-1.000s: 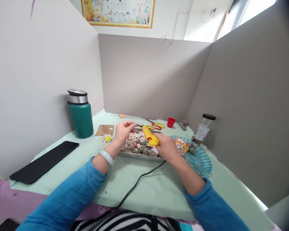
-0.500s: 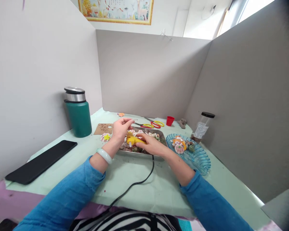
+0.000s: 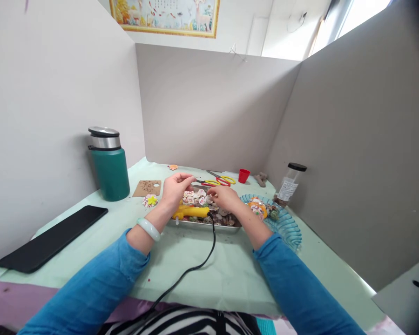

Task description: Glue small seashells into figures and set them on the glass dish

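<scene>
Shells lie in a metal tray, which stands in the middle of the table, on a pale green cloth. Above the far left part of this tray is the left hand, with thumb and forefinger brought together at the tips; whether they pinch some small thing, I cannot tell. The right hand reaches over the right part of the tray, fingers bent down to the shells; its fingertips are partly hidden, so I cannot tell if it has grasped one.

Across the near left part of the tray lies a yellow glue gun, and neither hand grips it. From its right end a black cord runs to the near edge of the table. On the far side of the tray are scissors with red and yellow handles, and right of them a red cup. To the right stands a blue plate with decorated pieces; to the left, a green bottle.
</scene>
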`<state>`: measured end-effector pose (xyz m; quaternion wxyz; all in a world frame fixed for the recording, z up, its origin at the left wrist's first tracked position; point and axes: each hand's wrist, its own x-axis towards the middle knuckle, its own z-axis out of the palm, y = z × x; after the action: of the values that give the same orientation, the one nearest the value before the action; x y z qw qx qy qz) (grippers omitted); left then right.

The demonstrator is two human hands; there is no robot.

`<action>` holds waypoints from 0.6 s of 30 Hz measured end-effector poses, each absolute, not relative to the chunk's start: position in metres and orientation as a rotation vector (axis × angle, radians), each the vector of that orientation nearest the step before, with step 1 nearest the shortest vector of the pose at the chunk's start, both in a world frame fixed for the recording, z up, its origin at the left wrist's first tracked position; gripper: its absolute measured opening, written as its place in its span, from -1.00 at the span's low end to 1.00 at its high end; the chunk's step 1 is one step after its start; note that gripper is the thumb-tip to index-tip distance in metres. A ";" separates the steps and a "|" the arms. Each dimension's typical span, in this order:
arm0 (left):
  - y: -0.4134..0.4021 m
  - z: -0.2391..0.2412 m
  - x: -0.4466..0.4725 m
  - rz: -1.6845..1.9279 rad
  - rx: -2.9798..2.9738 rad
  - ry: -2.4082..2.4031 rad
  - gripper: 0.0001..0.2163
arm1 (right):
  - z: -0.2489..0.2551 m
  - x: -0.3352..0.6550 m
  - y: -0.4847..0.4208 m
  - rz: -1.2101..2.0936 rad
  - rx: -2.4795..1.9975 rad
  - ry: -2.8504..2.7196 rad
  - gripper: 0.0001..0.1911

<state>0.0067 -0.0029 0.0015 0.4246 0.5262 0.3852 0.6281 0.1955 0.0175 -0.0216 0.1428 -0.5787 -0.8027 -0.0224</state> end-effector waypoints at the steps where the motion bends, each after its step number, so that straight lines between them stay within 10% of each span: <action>1: -0.003 0.002 0.007 1.570 1.315 0.968 -0.76 | -0.023 0.192 0.018 -0.080 -1.669 -2.327 -0.67; 18: -0.003 0.000 0.008 1.532 1.366 0.932 -0.73 | -0.018 0.200 -0.006 0.405 -1.242 -1.941 -0.71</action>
<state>0.0078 -0.0034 -0.0002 0.4293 0.5473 0.3732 0.6139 0.2004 -0.0057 -0.0180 0.3904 -0.4886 -0.7638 0.1595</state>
